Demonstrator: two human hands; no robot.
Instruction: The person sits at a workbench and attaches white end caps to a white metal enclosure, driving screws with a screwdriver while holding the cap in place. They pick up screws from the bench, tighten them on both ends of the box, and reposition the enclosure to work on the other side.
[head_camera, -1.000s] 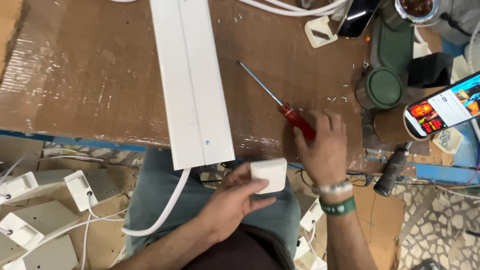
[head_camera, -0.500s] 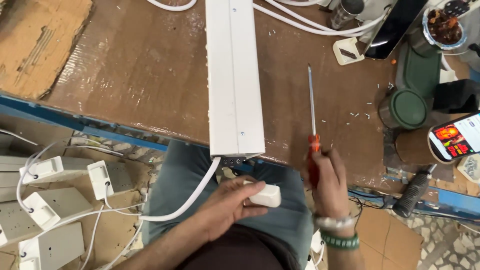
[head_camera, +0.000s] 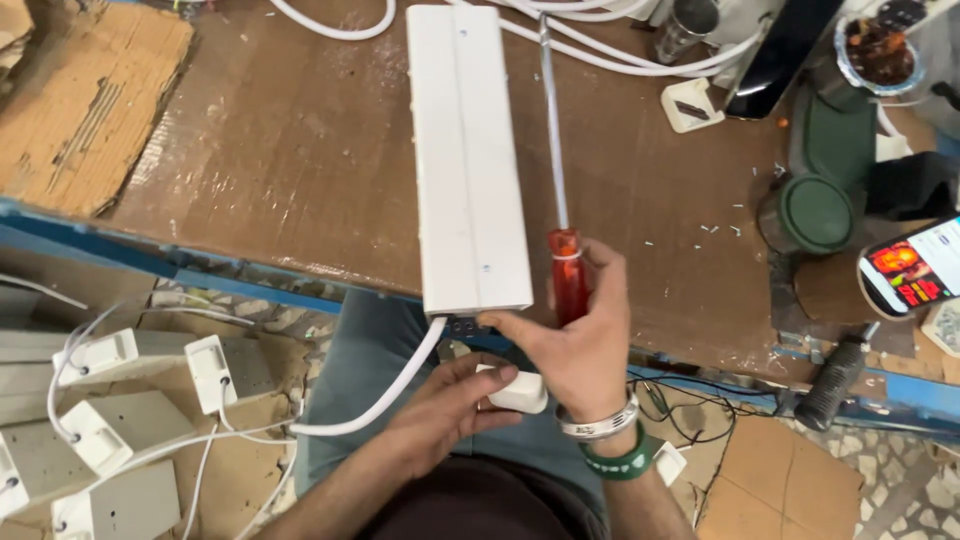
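Red-handled screwdriver (head_camera: 566, 270) stands in my right hand (head_camera: 572, 345), fist closed on the grip, shaft lying along the long white casing (head_camera: 468, 160) that overhangs the brown bench (head_camera: 250, 170) edge. My left hand (head_camera: 445, 410) curls around a small white cap (head_camera: 518, 392) just below, over my lap.
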